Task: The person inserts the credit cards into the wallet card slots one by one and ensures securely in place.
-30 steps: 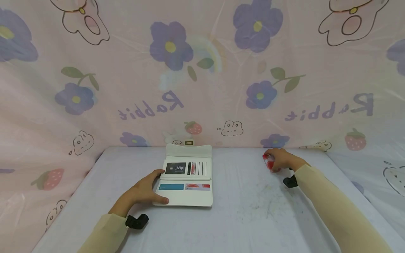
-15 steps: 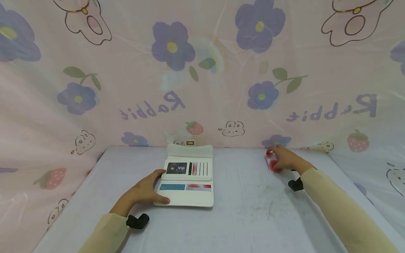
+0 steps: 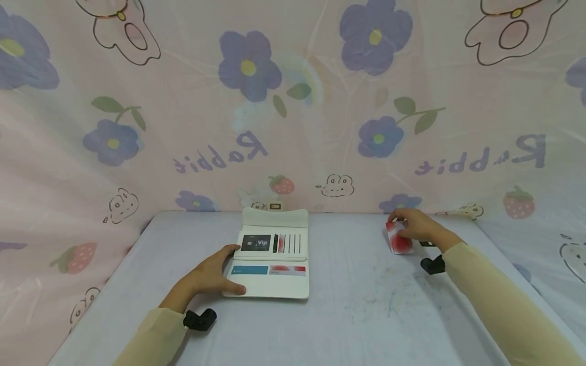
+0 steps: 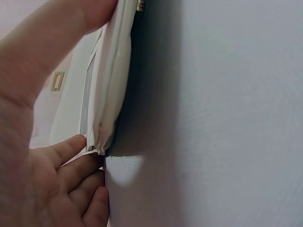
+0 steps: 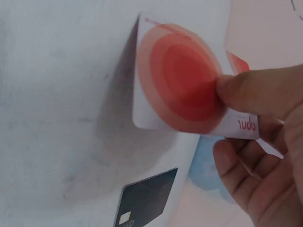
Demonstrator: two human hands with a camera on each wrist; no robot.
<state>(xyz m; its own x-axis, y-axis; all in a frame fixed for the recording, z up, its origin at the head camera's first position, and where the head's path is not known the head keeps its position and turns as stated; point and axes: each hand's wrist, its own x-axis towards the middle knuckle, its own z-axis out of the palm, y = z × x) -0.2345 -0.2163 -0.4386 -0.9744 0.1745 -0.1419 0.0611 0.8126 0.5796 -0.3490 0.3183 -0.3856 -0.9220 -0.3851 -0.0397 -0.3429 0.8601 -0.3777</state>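
Observation:
A white wallet lies unfolded on the table, with cards in several of its slots. My left hand rests along its left edge, thumb on the lower left corner, fingertips by the upper left side. In the left wrist view the wallet's side edge shows between thumb and fingers. At the back right, my right hand pinches a white card with red circles between thumb and fingers. The card is tilted up, its lower edge close to the table; contact there cannot be told.
A black card with a chip lies on the table near my right hand, mostly hidden in the head view. A black VIP card sits in the wallet. Behind the table hangs a printed curtain.
The red and white card has turned to show more of its face as my right hand shifted slightly right. A dark card edge now shows beneath that hand. My left hand stays on the wallet.

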